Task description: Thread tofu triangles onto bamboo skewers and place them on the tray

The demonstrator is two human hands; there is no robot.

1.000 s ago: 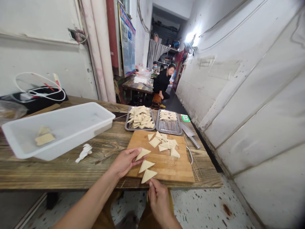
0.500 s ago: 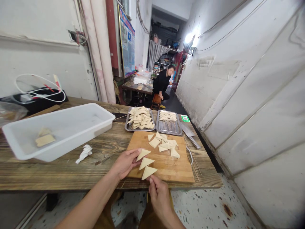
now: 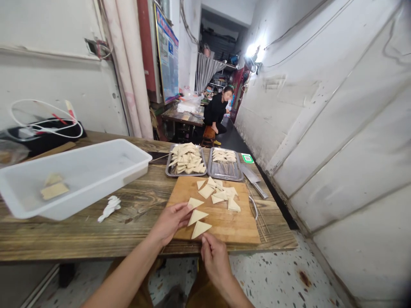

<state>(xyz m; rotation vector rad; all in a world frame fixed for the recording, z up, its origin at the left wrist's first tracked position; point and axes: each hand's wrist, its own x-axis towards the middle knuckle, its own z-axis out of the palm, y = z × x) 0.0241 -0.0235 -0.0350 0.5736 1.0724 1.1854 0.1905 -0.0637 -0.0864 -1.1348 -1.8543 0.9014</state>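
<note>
Left hand (image 3: 171, 221) pinches beyond the surface's (image 3: 138, 239) near edge; right hand (image 3: 214, 253), curled and pinching, meets it.

The fingers (image 3: 180, 209) and forearms (image 3: 128, 269) are bare, the trousers (image 3: 202, 291) (partly shadowed) brownish yellow.

One camera on the person's head looks forward and down, from close behind and above the wooden board (image 3: 227, 224).

Right hand (image 3: 215, 255) shifted far, toward cutting board (image 3: 231, 223); near triangle (image 3: 201, 229) and middle triangle (image 3: 197, 217) moved far, slightly right.
</note>
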